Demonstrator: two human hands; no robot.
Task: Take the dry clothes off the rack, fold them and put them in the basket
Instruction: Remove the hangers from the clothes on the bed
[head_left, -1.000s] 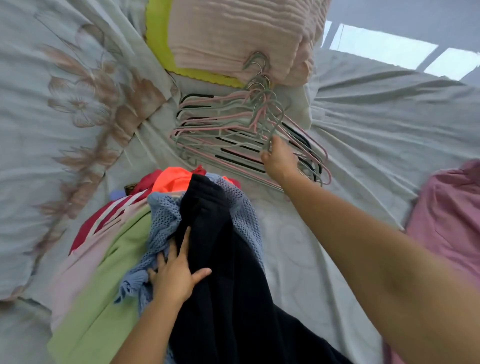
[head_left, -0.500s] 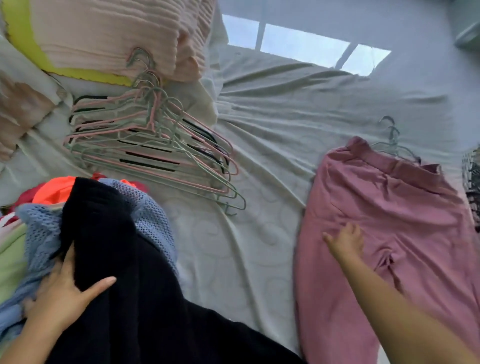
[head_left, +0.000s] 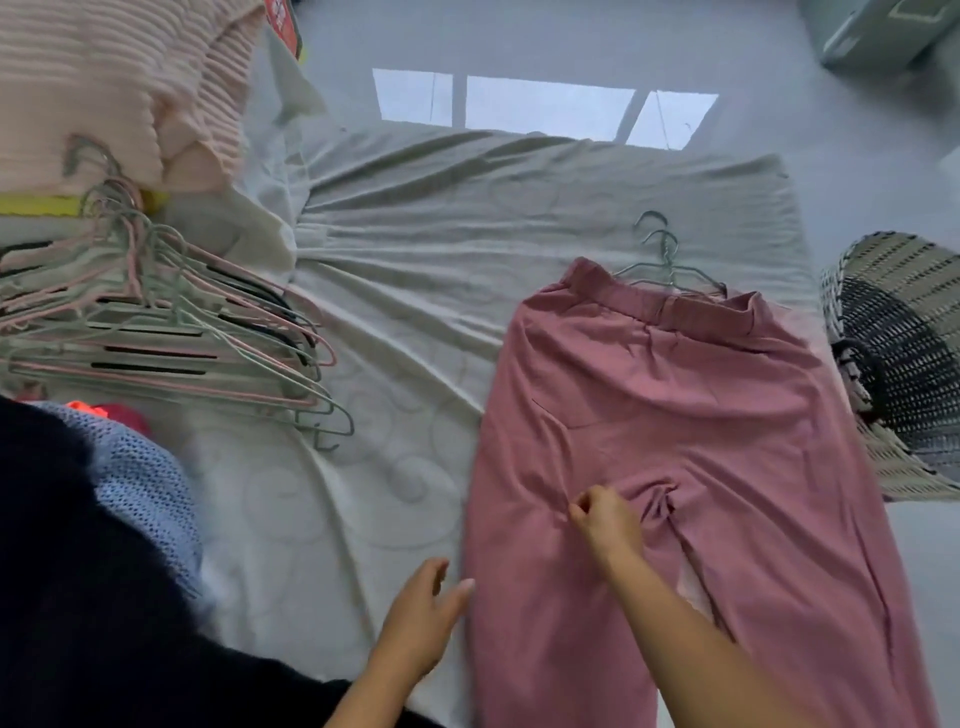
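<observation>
Right grip (head_left: 605, 522), flat a moment before, pinched the pants (head_left: 675, 415) at the crotch. Left grip (head_left: 422, 621) had quit the pile (head_left: 78, 519) and hovered spread, just left of that pinch; folding looked ready to start.

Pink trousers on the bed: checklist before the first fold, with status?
1. The pink fabric trousers lie flat on the pale bedsheet: ok.
2. Their crotch is smooth: not ok, bunched.
3. The grey wire hangers are clear of the waistband: not ok, they touch it.
4. The right hand pinches the fabric: ok.
5. The left hand is free and open: ok.
6. The woven basket has room: cannot tell.
</observation>
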